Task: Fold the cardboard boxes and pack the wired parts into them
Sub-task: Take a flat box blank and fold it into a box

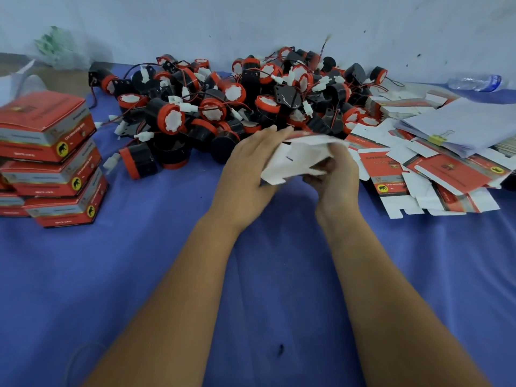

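Observation:
Between both hands I hold an unfolded cardboard box blank (297, 157), its white inner side facing me, above the blue cloth. My left hand (248, 169) grips its left side, fingers stretched along the back. My right hand (336, 174) curls round its right edge. Behind the hands lies a big pile of black-and-red wired parts (237, 99) with white connectors. Flat red-and-white box blanks (435, 174) are spread at the right.
A stack of closed red boxes (50, 160) stands at the left. White papers with a yellow clip (460, 127) lie over the blanks at the right. A plastic bottle (474, 82) lies at the far right by the wall. The blue cloth (139, 275) covers the table.

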Action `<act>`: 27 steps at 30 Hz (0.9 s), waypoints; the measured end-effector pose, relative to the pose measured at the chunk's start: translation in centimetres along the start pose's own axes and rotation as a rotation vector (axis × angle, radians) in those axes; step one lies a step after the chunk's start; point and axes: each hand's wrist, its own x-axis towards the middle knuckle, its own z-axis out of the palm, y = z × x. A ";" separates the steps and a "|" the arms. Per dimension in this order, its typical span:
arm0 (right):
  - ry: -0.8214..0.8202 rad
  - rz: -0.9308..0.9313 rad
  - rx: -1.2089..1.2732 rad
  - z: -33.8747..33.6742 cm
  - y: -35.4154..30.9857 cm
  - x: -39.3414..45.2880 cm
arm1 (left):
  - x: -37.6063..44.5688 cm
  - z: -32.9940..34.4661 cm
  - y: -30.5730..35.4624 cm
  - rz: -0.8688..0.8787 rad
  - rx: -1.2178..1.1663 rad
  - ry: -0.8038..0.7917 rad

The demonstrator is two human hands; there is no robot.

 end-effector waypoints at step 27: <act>-0.398 -0.138 0.010 1.6 2.4 -1.7 | -0.5 -1.2 1.4 -0.420 -0.714 0.078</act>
